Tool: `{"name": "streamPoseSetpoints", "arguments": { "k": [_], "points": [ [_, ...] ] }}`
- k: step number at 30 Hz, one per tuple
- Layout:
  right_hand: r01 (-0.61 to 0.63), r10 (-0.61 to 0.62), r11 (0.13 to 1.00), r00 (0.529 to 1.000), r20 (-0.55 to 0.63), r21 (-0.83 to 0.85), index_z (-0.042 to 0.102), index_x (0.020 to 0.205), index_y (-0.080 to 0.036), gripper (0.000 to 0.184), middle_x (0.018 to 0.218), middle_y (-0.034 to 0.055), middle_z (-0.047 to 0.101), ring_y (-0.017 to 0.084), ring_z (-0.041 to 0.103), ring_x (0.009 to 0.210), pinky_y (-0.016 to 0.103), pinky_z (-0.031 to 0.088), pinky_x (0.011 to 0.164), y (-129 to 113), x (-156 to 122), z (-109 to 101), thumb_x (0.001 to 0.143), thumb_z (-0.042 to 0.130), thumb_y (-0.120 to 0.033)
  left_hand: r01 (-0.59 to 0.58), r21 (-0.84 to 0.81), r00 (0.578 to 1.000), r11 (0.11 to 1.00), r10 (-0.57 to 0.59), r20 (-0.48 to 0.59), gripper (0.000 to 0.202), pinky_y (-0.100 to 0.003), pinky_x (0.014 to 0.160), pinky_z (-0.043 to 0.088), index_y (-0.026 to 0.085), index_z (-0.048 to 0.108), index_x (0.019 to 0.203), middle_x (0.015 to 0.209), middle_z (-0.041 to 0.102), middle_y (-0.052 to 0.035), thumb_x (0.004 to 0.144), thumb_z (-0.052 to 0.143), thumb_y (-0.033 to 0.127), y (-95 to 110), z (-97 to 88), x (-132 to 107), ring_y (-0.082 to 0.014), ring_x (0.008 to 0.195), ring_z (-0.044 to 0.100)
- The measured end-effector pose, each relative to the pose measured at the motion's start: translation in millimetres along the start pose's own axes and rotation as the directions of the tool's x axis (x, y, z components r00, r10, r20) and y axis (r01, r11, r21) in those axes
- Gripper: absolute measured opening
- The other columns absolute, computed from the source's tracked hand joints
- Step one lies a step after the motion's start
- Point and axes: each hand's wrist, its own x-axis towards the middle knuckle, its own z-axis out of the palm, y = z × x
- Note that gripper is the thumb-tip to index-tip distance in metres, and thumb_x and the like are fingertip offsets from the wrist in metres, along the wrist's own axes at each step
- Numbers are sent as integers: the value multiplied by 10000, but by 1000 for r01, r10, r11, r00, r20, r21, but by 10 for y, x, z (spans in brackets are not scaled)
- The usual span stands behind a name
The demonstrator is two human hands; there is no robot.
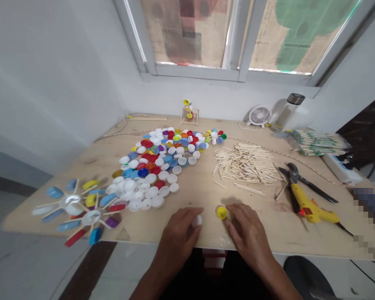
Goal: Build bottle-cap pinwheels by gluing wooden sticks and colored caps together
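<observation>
My left hand [181, 228] is at the table's front edge, its fingers curled around a white bottle cap [196, 221] that shows between thumb and forefinger. To its right, my right hand [247, 227] has thumb and fingertips at the right side of a yellow bottle cap [221, 213], whose open side faces up. A large heap of mixed bottle caps [151, 179] spreads over the left middle of the table. Two wheel shapes made of sticks and caps, one [71, 204] farther left and one [91, 216] nearer, lie at the left front.
Loose short wooden sticks [248, 162] are piled right of centre. Cutting pliers [295, 179] and a yellow glue gun [312, 208] lie at the right. Behind stand a small stick frame [189, 116], a white fan [259, 115], a bottle [289, 110] and bagged sticks [320, 142].
</observation>
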Motion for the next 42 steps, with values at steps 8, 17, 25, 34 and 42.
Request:
{"name": "streamPoseSetpoints", "arguments": {
  "k": [8, 17, 25, 34, 42],
  "points": [
    [35, -17, 988, 993, 119, -154, 565, 1168, -203, 313, 1044, 86, 626, 262, 560, 927, 401, 434, 789, -87, 186, 102, 857, 563, -167, 100, -259, 994, 961, -106, -9, 294, -362, 886, 527, 234, 624, 1119, 1049, 700, -50, 835, 550, 213, 99, 98, 38, -195, 973, 656],
    [38, -27, 993, 994, 101, -112, 564, 1163, -202, 290, 1067, 85, 641, 239, 574, 936, 382, 426, 806, -41, 215, 142, 880, 515, -163, -12, -55, 994, 998, 6, -105, 359, -389, 892, 517, 216, 575, 1188, 1073, 698, -67, 831, 540, 189, 37, 166, 15, -211, 1002, 648],
    [20, -14, 999, 990, 141, -45, 538, 1212, -229, 325, 1150, 70, 648, 231, 590, 1022, 385, 430, 865, -21, 289, 132, 893, 491, -183, -126, 151, 982, 980, 145, -122, 399, -418, 841, 489, 187, 553, 1199, 975, 722, -71, 806, 525, 127, 17, 214, 33, -236, 914, 648],
    [39, -49, 997, 987, 156, 64, 549, 1194, -244, 343, 1112, 51, 674, 214, 620, 1016, 372, 469, 875, -136, 318, 206, 859, 529, -173, -117, 143, 989, 983, 129, -75, 458, -432, 847, 474, 194, 521, 1259, 1025, 715, -88, 809, 494, 110, -76, 163, 4, -251, 955, 640],
    [59, -63, 998, 981, 184, 30, 544, 1213, -238, 386, 1089, 60, 672, 217, 618, 963, 368, 465, 843, -213, 385, 230, 843, 534, -129, -150, 138, 976, 979, 168, -136, 393, -406, 798, 495, 185, 557, 1211, 1025, 726, -92, 833, 461, 132, -102, 178, 114, -240, 910, 660]
  ]
}}
